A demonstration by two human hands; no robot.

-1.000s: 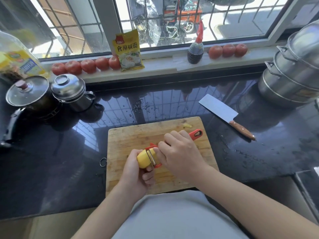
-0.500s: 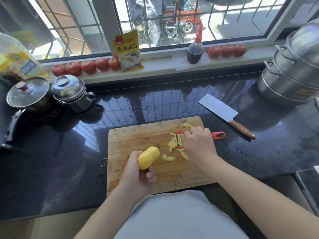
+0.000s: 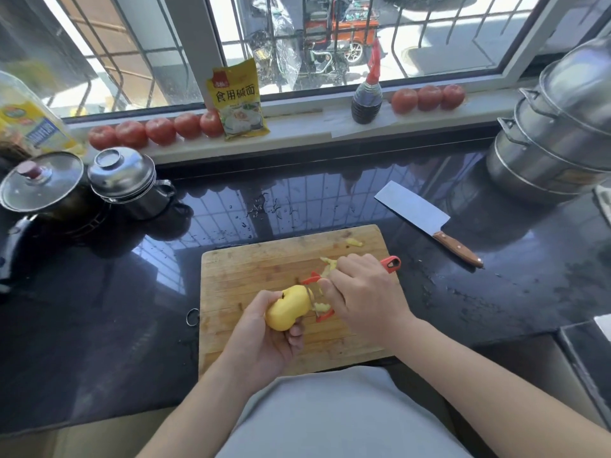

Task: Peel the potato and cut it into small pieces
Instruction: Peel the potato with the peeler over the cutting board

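One potato (image 3: 288, 310), mostly peeled and yellow, hangs over the cutting board (image 3: 251, 269), long axis running from lower left to upper right. The left hand (image 3: 261, 338) grips its lower end; the right hand (image 3: 365, 294) grips a red peeler (image 3: 390, 263) against its upper end. A cleaver (image 3: 413, 209) lies on the dark surface (image 3: 99, 325).

Tomatoes (image 3: 155, 131), yellow packet (image 3: 236, 100), perhaps sauce bottle (image 3: 366, 100) along windowsill (image 3: 297, 127)

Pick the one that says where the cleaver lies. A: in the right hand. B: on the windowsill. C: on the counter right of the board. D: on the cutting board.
C: the cleaver lies flat on the dark counter, off the right edge of the cutting board, untouched by either hand.
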